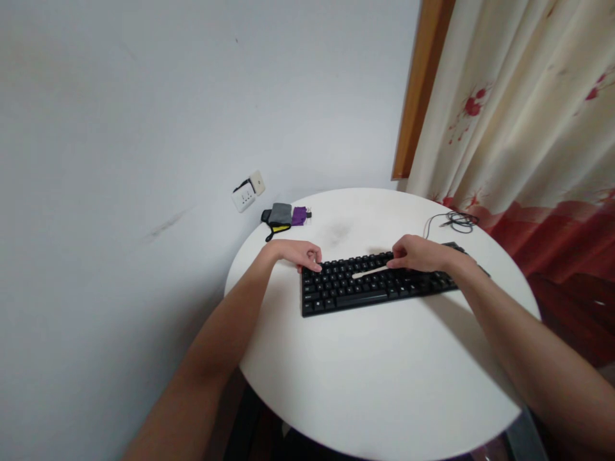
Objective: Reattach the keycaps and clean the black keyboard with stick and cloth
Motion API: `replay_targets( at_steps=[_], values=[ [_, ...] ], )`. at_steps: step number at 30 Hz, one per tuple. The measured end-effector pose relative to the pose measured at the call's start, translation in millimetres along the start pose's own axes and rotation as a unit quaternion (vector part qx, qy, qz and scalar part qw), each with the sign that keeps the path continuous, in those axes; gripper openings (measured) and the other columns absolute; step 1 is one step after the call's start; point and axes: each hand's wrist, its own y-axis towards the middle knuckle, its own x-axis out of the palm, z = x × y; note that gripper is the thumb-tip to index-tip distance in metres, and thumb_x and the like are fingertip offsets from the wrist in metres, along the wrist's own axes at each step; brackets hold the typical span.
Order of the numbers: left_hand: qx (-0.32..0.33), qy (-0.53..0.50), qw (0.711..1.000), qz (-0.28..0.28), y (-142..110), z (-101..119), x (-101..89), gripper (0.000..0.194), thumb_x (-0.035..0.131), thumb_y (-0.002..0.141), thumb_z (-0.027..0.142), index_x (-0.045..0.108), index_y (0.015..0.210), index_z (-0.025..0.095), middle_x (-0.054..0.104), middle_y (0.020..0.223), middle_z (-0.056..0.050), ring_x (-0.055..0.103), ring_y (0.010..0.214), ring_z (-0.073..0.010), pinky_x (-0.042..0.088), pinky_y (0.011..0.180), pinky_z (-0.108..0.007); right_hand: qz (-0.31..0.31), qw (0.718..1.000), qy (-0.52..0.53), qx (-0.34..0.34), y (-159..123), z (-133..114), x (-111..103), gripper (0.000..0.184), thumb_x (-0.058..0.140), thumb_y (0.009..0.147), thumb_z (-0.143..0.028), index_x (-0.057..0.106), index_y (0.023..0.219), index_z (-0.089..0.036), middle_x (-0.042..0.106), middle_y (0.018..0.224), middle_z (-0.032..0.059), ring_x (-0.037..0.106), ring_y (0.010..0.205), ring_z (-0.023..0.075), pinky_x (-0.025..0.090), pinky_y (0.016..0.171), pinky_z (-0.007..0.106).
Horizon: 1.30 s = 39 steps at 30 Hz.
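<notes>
A black keyboard [362, 297] lies flat on the white round table [375, 371], slightly angled. My left hand [302, 254] is at its upper left corner, with the thumb and curled fingers closed on the edge. Above the right part of the keys is my right hand [416, 253], pinching the handle of a slim white toothbrush [371, 272]. The toothbrush points left, and its head is over the middle keys. Whether the bristles touch the keys I cannot tell. My right hand and forearm hide part of the keyboard's right side.
Grey folded cloth [280, 214] and a purple item [298, 216] lie at the table's back left. A coiled black cable [461, 221] rests at the back right. A wall with a socket [243, 197] borders the left, and a curtain [509, 128] hangs on the right.
</notes>
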Motion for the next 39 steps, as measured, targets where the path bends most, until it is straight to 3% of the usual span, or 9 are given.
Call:
replay_targets(
  at_steps=[9,19,23,30,39],
  values=[
    [-0.004,0.003,1.000,0.001,-0.7,-0.3,0.4,0.056,0.071,0.067,0.064,0.059,0.098,0.020,0.060,0.078,0.000,0.062,0.064,-0.0159,0.048,0.059,-0.026,-0.015,1.000,-0.003,0.000,-1.3,2.9,-3.9,0.033,0.063,0.077,-0.049,0.063,0.063,-0.019,0.063,0.060,0.0041,0.052,0.057,0.0159,0.034,0.054,0.029],
    [-0.005,0.002,1.000,-0.004,-1.2,2.2,-0.6,0.054,0.071,0.068,0.063,0.057,0.097,0.020,0.059,0.077,0.001,0.061,0.062,-0.0151,0.048,0.056,-0.026,0.076,0.996,-0.025,-0.036,5.8,-46.8,35.2,0.027,0.062,0.080,-0.047,0.065,0.072,-0.021,0.068,0.074,0.0052,0.057,0.066,0.0171,0.034,0.058,0.029],
    [-0.008,0.008,1.000,-0.005,-1.8,4.1,-0.7,0.055,0.071,0.068,0.064,0.057,0.097,0.019,0.059,0.077,0.001,0.061,0.061,-0.0151,0.048,0.057,-0.026,0.094,0.995,-0.028,-0.034,4.6,-56.7,40.4,0.027,0.062,0.081,-0.046,0.065,0.071,-0.021,0.068,0.075,0.0053,0.057,0.067,0.0172,0.033,0.057,0.029],
    [-0.003,0.008,1.000,-0.003,-1.4,2.6,-0.5,0.056,0.070,0.068,0.065,0.057,0.098,0.019,0.060,0.079,0.000,0.061,0.062,-0.0152,0.048,0.058,-0.027,0.059,0.998,-0.019,-0.017,6.6,-34.6,26.6,0.031,0.064,0.078,-0.048,0.067,0.071,-0.019,0.067,0.072,0.0058,0.056,0.063,0.0160,0.036,0.058,0.029],
    [-0.002,0.005,1.000,-0.002,0.7,-2.2,-0.5,0.054,0.071,0.069,0.062,0.058,0.099,0.020,0.060,0.081,0.000,0.062,0.063,-0.0154,0.048,0.057,-0.026,-0.026,0.998,-0.007,0.053,-5.0,12.8,-12.7,0.033,0.065,0.075,-0.049,0.066,0.066,-0.017,0.066,0.063,0.0043,0.056,0.060,0.0166,0.036,0.055,0.028]
  ],
)
